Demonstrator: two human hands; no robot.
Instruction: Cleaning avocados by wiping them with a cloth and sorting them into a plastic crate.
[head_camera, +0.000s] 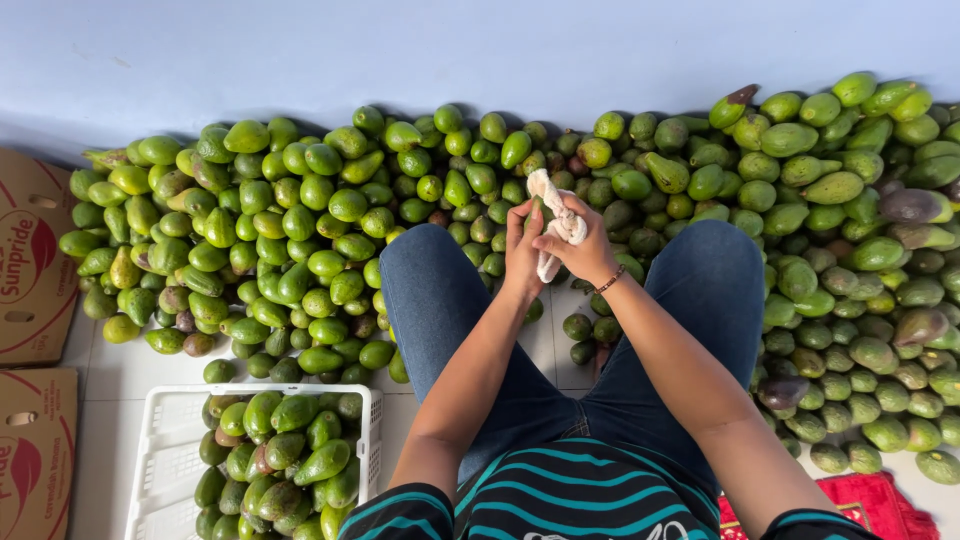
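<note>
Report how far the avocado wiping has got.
Done, apparently: the white crate at lower left is already well filled with avocados. In hand: the left hand holds one avocado while the right hand rubs it with a white cloth. Left: a big heap of avocados on the floor, spreading across to the right.

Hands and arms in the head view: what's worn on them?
Both hands are bare, no gloves. The right hand has a thin beaded bracelet at the wrist. The left hand wears nothing. Short sleeves, dark with teal stripes, leave both forearms uncovered.
</note>
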